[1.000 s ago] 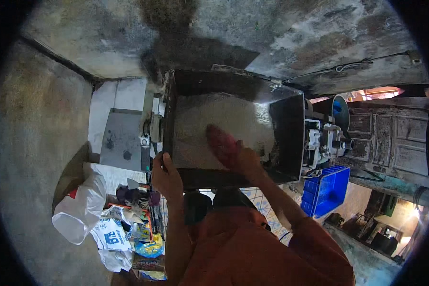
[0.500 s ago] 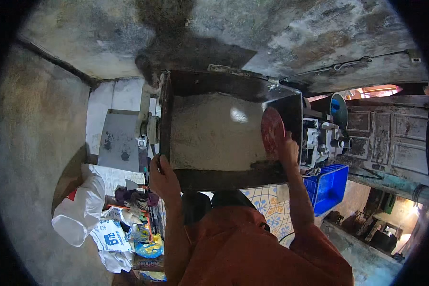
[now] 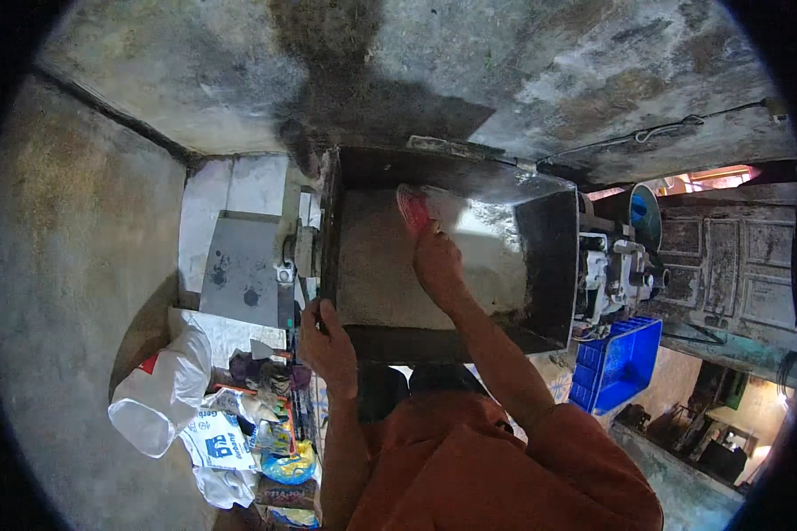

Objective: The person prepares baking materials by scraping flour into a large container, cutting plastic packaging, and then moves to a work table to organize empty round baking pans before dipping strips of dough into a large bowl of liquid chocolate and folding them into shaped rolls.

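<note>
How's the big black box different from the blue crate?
The black box looks bigger; the blue crate looks smaller. The black box is dark, the blue crate bright. The right hand reaches into the black box, not the blue crate. Both are open and four-sided.

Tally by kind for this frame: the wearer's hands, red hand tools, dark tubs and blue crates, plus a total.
Hands: 2 (left hand, right hand)
Red hand tool: 1
Dark tub: 1
Blue crate: 1
Total: 5
</note>
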